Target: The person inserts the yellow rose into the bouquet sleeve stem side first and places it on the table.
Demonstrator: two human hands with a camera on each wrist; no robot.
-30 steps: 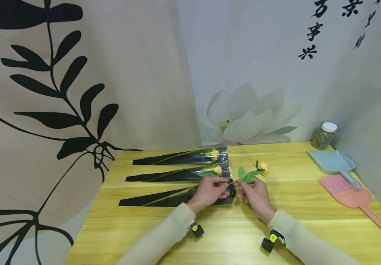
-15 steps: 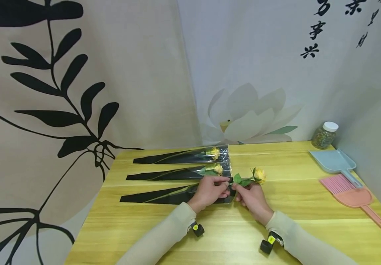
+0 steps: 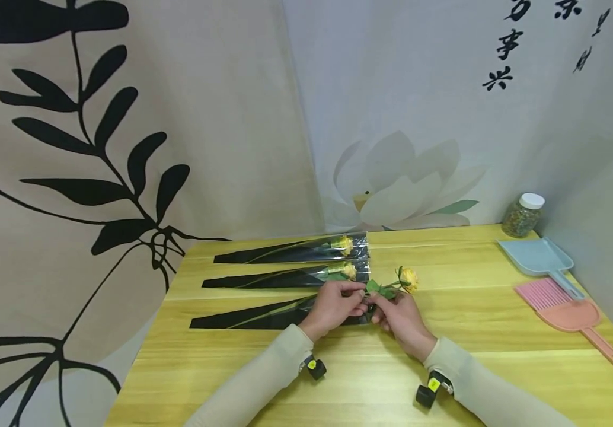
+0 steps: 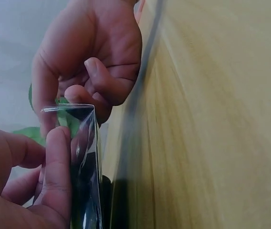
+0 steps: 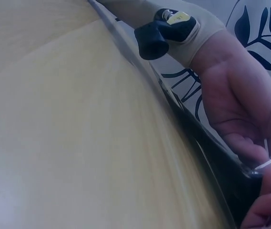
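A yellow rose with a green stem and leaves lies between the thumb and fingers of my right hand, which pinches its stem. My left hand holds the mouth of the nearest black-and-clear flower sleeve. The left wrist view shows the sleeve's clear edge raised between both hands, with green leaves behind it. How far the stem reaches inside is partly hidden by the fingers. In the right wrist view, the left hand grips the sleeve's mouth.
Two sleeves with yellow roses inside, a far one and a middle one, lie behind the hands. On the right are a blue dustpan, a pink brush and a white-lidded jar. A printed curtain hangs behind the table.
My right hand has moved left with the rose, bringing its leaves and bloom closer to the sleeve's mouth. My left hand stays nearly in place on the sleeve.
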